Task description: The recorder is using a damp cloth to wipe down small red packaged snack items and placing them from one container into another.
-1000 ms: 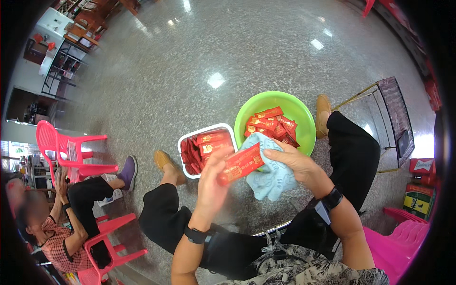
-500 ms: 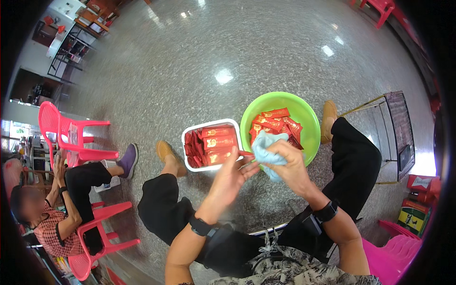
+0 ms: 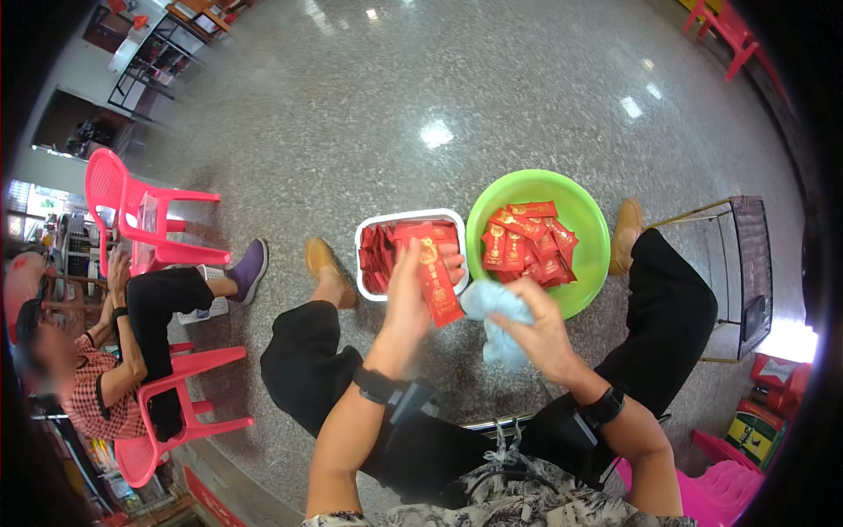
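My left hand (image 3: 407, 290) grips a flat red packet (image 3: 436, 281) with gold print, thumb on top, over the near edge of a white rectangular tub (image 3: 363, 283). More red packets (image 3: 376, 255) lie packed in that tub. In my right hand (image 3: 543, 336) is a bunched light blue cloth (image 3: 504, 327), held just below the rim of a round green basin (image 3: 594, 230). Loose red packets (image 3: 533, 246) are heaped inside the basin. The cloth's near end comes close to the held packet's lower corner.
Tub and basin stand on a grey speckled floor (image 3: 351, 132) between my feet. At the left, a person (image 3: 97, 378) sits among pink plastic chairs (image 3: 180, 395). A metal-framed rack (image 3: 746, 277) stands at the right, with boxes (image 3: 755, 430) and a magenta stool (image 3: 716, 492) nearer me.
The left hand has moved away from the cloth and turned, so the packet's broad face now shows over the tub. The right hand still holds the cloth. The whole view has shifted slightly.
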`<state>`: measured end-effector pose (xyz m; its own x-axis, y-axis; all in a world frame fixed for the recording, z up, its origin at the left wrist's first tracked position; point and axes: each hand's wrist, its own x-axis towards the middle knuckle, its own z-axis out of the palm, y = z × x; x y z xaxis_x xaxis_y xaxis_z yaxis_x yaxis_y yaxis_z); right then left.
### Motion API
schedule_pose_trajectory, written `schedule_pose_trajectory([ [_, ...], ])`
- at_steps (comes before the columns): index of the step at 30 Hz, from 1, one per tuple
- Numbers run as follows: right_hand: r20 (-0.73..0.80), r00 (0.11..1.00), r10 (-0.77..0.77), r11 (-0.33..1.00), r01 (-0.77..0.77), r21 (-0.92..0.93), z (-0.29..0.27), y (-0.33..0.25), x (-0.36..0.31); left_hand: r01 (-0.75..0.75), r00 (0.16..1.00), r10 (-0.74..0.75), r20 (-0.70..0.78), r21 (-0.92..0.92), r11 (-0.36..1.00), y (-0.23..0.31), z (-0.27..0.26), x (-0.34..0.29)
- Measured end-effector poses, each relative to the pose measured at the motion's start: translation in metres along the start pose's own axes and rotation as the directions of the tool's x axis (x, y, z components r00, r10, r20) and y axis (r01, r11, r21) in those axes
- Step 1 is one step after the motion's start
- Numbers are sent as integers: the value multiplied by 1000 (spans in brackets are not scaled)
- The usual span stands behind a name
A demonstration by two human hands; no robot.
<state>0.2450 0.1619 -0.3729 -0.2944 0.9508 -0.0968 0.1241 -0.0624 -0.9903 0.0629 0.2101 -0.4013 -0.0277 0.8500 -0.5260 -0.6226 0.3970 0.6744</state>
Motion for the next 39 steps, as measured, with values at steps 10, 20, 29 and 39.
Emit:
schedule_pose_trajectory([
  [10, -42, 975, -220, 814, 160, -558, 9, 16, 11, 337, 933, -325, 154, -53, 940, -59, 12, -35],
  [20, -306, 951, 49, 900, -175, -399, -5, 56, 20, 213, 946, -271, 177, 292, 933, -60, 16, -47],
  [29, -44, 883, 468, 865, -468, -179, 26, 70, -15, 148, 989, -148, -7, 29, 989, -95, 3, 2],
  [39, 435, 689, 580, 772, -293, -564, 18, 63, -40, 250, 961, -267, 76, 174, 952, -142, -11, 88],
])
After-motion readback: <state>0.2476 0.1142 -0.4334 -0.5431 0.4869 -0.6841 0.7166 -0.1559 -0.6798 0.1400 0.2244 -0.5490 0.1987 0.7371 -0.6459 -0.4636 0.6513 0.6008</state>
